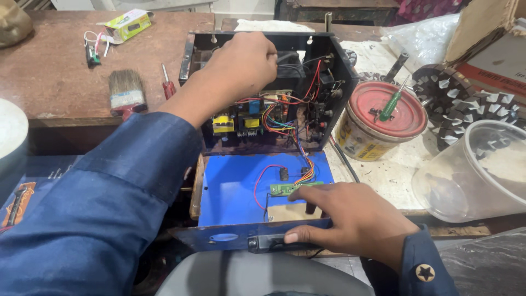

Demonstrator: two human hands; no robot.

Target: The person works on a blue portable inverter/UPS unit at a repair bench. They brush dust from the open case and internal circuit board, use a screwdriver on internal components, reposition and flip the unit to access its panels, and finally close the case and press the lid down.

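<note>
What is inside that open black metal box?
Inside the black box are bundles of coloured wires and yellow parts on a board. The left hand covers the back part.
</note>
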